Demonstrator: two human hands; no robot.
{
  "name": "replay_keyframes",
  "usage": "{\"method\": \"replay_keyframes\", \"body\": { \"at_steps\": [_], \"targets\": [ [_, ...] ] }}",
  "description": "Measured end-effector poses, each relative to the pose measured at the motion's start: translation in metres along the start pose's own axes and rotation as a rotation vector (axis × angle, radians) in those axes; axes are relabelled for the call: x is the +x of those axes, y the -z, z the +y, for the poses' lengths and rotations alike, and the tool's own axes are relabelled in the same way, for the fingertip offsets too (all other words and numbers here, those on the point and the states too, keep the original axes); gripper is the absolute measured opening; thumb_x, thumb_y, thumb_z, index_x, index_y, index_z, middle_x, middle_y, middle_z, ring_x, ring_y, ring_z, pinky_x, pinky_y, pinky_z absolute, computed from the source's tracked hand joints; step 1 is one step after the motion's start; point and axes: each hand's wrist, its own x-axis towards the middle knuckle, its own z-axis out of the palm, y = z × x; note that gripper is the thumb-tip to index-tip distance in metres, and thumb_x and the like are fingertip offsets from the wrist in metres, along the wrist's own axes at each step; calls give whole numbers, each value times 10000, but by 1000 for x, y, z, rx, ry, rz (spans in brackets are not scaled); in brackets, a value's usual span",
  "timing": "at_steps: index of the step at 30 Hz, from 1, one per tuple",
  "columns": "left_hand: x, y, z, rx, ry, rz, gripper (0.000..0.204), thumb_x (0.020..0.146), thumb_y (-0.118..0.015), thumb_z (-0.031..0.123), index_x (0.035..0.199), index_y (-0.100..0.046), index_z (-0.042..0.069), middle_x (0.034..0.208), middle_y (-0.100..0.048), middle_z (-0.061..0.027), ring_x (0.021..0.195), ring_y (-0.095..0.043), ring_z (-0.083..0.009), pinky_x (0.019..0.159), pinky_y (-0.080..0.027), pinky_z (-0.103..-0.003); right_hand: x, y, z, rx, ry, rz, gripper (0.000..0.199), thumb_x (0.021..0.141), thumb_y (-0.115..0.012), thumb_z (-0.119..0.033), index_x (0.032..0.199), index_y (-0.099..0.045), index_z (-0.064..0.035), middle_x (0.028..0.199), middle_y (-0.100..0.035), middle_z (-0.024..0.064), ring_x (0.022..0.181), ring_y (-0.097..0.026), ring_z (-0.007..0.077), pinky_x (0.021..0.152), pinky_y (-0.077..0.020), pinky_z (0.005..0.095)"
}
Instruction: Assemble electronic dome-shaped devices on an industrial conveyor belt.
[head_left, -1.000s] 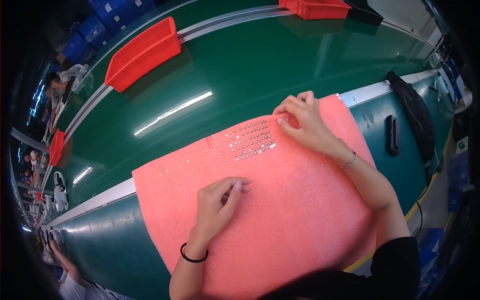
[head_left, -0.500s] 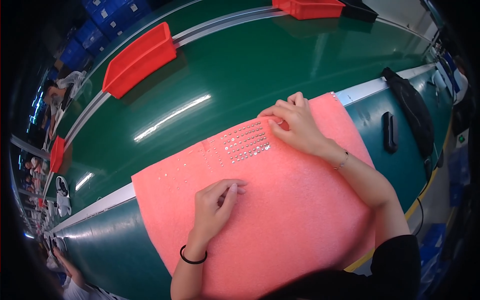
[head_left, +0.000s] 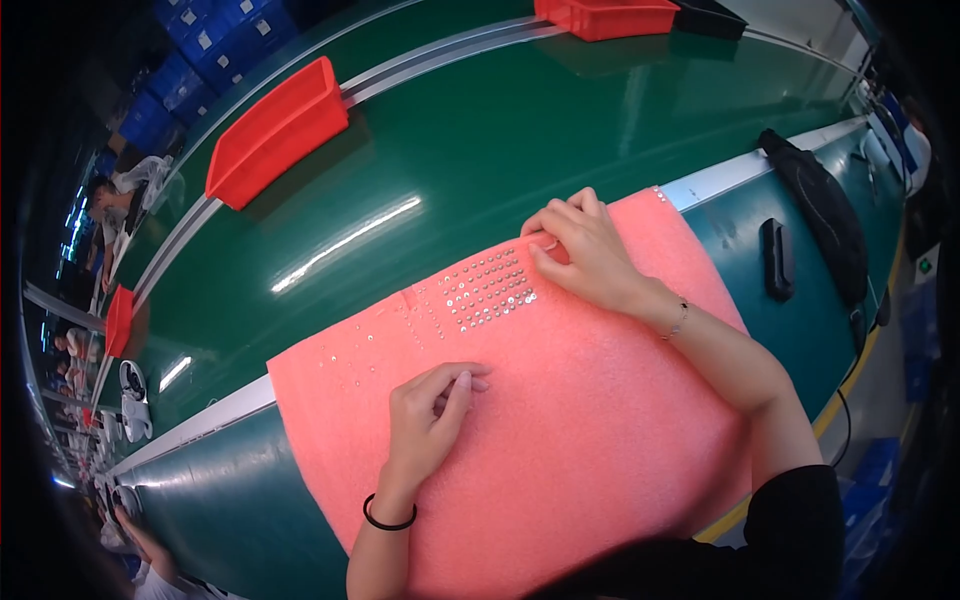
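Note:
A pink foam sheet (head_left: 560,420) lies across the bench and hangs toward me. Tight rows of small round metal pieces (head_left: 488,290) sit on its far part, with smaller, sparser bits (head_left: 345,358) scattered to their left. My right hand (head_left: 585,250) is closed on the sheet's far edge, just right of the rows; its thumb lies on the foam and its fingers bend over the edge. Below the rows, my left hand (head_left: 430,408) rests on the foam, fingers curled and thumb against them. Whatever it may hold is hidden.
Red bins (head_left: 280,135) stand along the rail of the green worktop (head_left: 450,150). At the right lie a black oblong device (head_left: 777,260) and a black pouch (head_left: 822,210). Blue crates (head_left: 205,45) are stacked at the far left. Other people (head_left: 125,205) sit on the left.
My view has shifted slightly. Both hands keep almost the same place and pose on the sheet, and the metal rows look the same.

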Motion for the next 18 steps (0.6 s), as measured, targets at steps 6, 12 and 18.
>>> {"method": "replay_keyframes", "body": {
  "at_steps": [6,12,18],
  "targets": [
    [-44,58,53,-159,132,-770,260,896,-481,198,931,-635,-10,755,-646,-65,541,-556,-121,510,-447,-250,-4,-2,7,-21,7,-5,133,763,-594,-158,867,-597,-74,834,-552,20,842,-401,233,779,-375,338],
    [-84,74,57,-189,-25,-1042,263,875,-514,255,925,-628,23,778,-639,-58,575,-574,-145,521,-453,-268,-4,-3,5,43,-25,10,141,754,-595,-162,871,-605,-85,844,-550,11,850,-399,232,791,-376,331],
    [-118,72,48,-178,56,-1108,246,869,-521,253,955,-625,48,832,-633,-37,632,-571,-134,549,-460,-264,-4,-3,4,-5,-57,-43,161,743,-583,-138,890,-611,-80,892,-547,6,867,-396,228,799,-385,321]
  ]
}}
